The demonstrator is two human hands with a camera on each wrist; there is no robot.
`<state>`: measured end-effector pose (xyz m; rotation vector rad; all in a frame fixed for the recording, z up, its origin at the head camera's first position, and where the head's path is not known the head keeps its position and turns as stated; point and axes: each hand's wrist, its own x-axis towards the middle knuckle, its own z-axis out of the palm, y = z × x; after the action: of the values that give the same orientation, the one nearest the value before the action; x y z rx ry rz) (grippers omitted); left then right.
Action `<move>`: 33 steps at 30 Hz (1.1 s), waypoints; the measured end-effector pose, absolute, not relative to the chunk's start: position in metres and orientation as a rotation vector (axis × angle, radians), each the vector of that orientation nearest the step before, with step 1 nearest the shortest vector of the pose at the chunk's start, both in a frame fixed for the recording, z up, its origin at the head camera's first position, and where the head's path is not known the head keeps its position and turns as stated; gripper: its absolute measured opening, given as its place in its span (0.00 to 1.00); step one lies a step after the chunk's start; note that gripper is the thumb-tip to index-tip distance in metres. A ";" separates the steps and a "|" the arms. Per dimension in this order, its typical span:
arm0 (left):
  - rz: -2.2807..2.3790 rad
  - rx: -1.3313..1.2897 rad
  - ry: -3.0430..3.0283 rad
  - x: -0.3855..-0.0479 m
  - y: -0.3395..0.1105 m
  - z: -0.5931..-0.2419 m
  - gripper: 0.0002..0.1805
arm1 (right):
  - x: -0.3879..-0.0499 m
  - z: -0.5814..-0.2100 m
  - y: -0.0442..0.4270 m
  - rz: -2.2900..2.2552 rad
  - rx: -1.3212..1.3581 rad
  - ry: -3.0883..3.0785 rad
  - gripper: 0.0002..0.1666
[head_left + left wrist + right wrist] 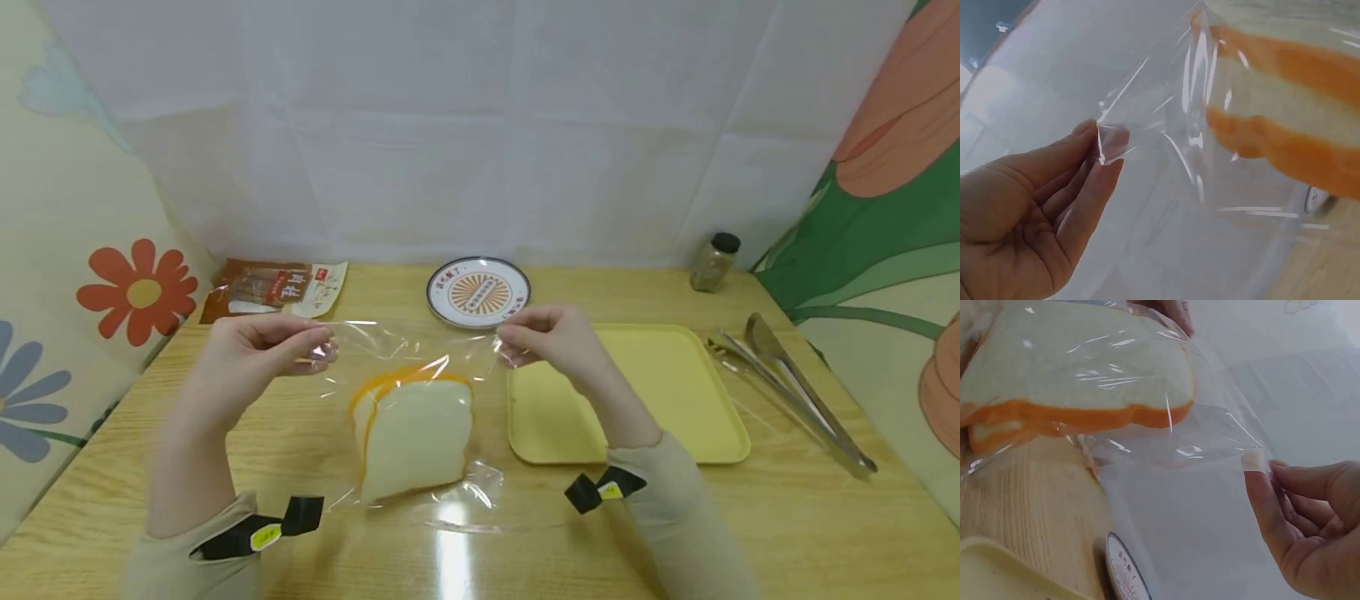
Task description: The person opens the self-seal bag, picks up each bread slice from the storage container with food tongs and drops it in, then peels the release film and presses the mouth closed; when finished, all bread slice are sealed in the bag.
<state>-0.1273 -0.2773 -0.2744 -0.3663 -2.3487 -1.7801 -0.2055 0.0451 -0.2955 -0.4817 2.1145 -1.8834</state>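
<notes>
Two slices of bread (pixel 420 433) with orange crusts sit inside a clear plastic bag (pixel 483 483), held up over the table. My left hand (pixel 258 358) pinches the bag's upper left corner between thumb and fingers. At the upper right corner, my right hand (pixel 558 346) pinches the film the same way. The left wrist view shows the film bunched at the fingertips of the left hand (pixel 1054 200), with the bread (pixel 1285 94) to its right. In the right wrist view the bread (pixel 1085 362) lies in the bag's far part, away from the right hand (pixel 1310 519).
A yellow tray (pixel 660 392) lies right of the bag, with metal tongs (pixel 810 400) beyond it. Behind stand a round patterned plate (pixel 478 292) and a black-capped jar (pixel 715 262). A brown printed packet (pixel 273 287) lies at the back left, near the white cloth (pixel 450 167).
</notes>
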 end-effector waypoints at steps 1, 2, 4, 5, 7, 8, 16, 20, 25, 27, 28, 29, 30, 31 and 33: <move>-1.800 -0.350 -2.356 -0.132 -0.278 -0.278 0.06 | -0.211 -0.297 0.043 -1.869 -0.464 2.119 0.13; -1.817 -0.338 -2.360 -0.136 -0.280 -0.281 0.05 | -0.217 -0.299 0.041 -1.849 -0.464 2.128 0.13; -1.862 -0.322 -2.368 -0.145 -0.283 -0.287 0.05 | -0.228 -0.300 0.037 -1.809 -0.466 2.143 0.13; -1.888 -0.308 -2.379 -0.149 -0.285 -0.289 0.06 | -0.232 -0.300 0.035 -1.789 -0.474 2.154 0.13; -1.888 -0.271 -2.447 -0.159 -0.289 -0.293 0.07 | -0.240 -0.302 0.033 -1.755 -0.481 2.167 0.13; -1.873 -0.249 -2.492 -0.164 -0.290 -0.295 0.07 | -0.243 -0.304 0.032 -1.738 -0.486 2.172 0.13; -1.816 -0.111 -2.737 -0.196 -0.300 -0.307 0.17 | -0.259 -0.321 0.024 -1.614 -0.443 2.231 0.11; -1.852 -0.092 -2.816 -0.209 -0.302 -0.317 0.23 | -0.269 -0.330 0.020 -1.561 -0.408 2.248 0.12; -1.924 -0.103 -2.901 -0.223 -0.302 -0.333 0.20 | -0.279 -0.343 0.016 -1.487 -0.345 2.293 0.11; -1.902 -0.088 -2.943 -0.227 -0.300 -0.338 0.19 | -0.282 -0.349 0.013 -1.464 -0.327 2.324 0.10; -1.880 -0.073 -2.964 -0.229 -0.299 -0.340 0.19 | -0.283 -0.352 0.011 -1.461 -0.321 2.336 0.10; -1.861 -0.053 -2.978 -0.230 -0.298 -0.342 0.19 | -0.284 -0.355 0.009 -1.453 -0.323 2.355 0.09; -1.850 -0.028 -2.987 -0.231 -0.298 -0.343 0.19 | -0.285 -0.357 0.007 -1.439 -0.335 2.382 0.09; -1.836 -0.003 -2.999 -0.232 -0.297 -0.344 0.19 | -0.286 -0.360 0.005 -1.422 -0.350 2.414 0.09; -1.804 0.054 -3.016 -0.235 -0.297 -0.345 0.19 | -0.288 -0.364 0.003 -1.368 -0.395 2.504 0.08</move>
<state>-0.2345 -0.2970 -0.3446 0.0545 -3.0156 -1.8041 -0.2876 0.0026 -0.3641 -0.3954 2.5039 -1.3684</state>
